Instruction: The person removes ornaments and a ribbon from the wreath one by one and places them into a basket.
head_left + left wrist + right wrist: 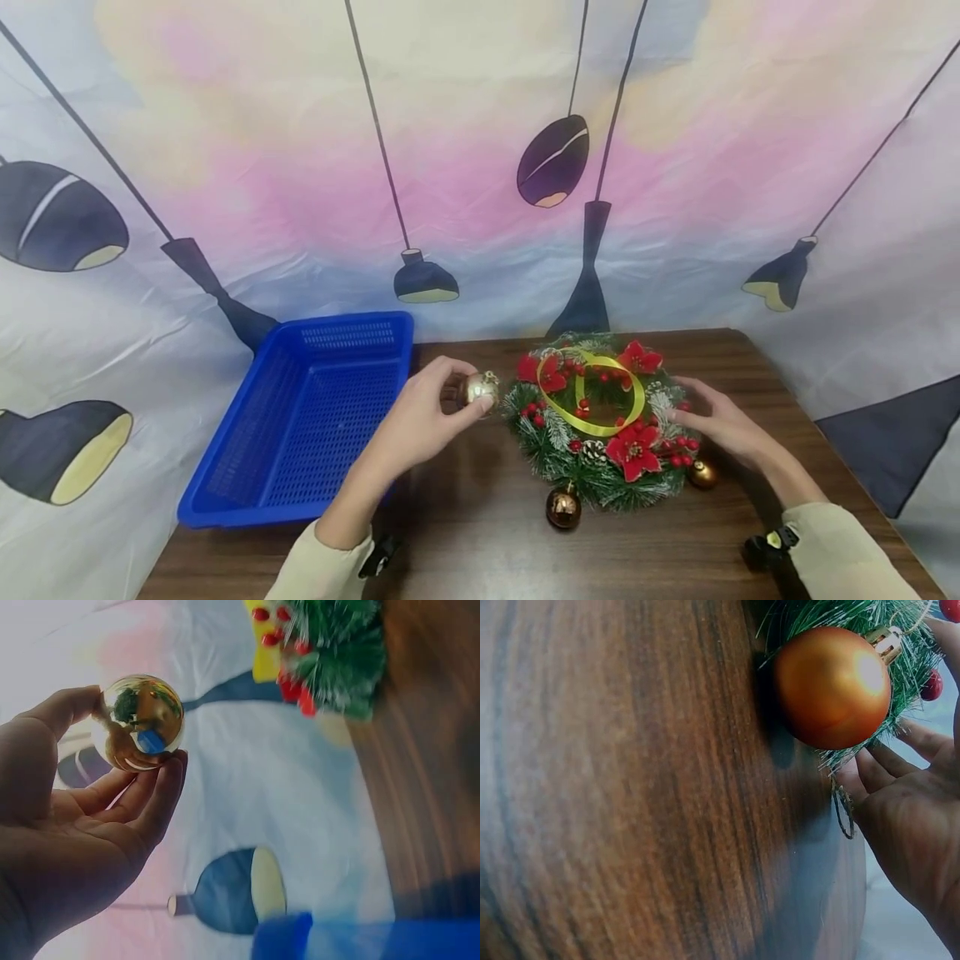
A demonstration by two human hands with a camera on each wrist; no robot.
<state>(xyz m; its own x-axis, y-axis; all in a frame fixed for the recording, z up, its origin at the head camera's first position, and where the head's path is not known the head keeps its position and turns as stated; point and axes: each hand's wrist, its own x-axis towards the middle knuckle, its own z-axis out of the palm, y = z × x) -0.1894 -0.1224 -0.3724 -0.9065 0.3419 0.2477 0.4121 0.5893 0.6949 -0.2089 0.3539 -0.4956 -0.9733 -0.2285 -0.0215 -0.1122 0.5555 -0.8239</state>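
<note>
My left hand (423, 412) pinches a shiny gold Christmas ball (482, 388) between thumb and fingers, raised between the basket and the wreath. In the left wrist view the ball (142, 722) shows a mirror-like surface. A green Christmas wreath (555, 462) with red poinsettias, berries and pinecones lies on the table. My right hand (720, 421) holds the wreath's right edge, thumb near the red berries. A matte orange-gold ball (832, 688) hangs at the wreath beside that hand, and a shiny brown ball (563, 507) sits at its front edge. A yellow ribbon (633, 408) loops over the wreath's middle.
A blue plastic basket (198, 504) with perforated sides and bottom stands on the left of the brown wooden table (480, 542). Behind the table hangs a cloth backdrop (465, 167) printed with dark lamps.
</note>
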